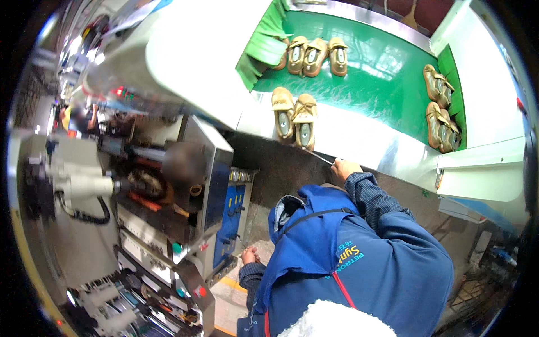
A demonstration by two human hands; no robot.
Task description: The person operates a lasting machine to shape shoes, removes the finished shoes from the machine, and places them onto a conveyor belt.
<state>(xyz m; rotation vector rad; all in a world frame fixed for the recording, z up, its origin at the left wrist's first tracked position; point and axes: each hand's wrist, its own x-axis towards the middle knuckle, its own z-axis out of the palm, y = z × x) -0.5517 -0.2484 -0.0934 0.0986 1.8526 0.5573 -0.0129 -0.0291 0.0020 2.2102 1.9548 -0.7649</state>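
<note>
My right hand [346,169] is closed on a thin, pale stick-like tool [320,156]. Its tip points at the near end of a tan-gold pair of shoes [305,121], which sits on the metal ledge [359,143] in front of me. Whether the tip touches the shoe is too small to tell. Low on the left, my left hand [251,255] hangs beside a machine, loosely open, with nothing seen in it. My blue apron [314,241] and dark striped sleeves fill the lower middle.
Beyond the ledge runs a green belt [370,84] between white housings with green curtain strips [264,48]. More tan shoes [315,56] stand on it at the back, and others [441,123] by the right curtain. A machine [168,213] with a blue panel stands close on my left.
</note>
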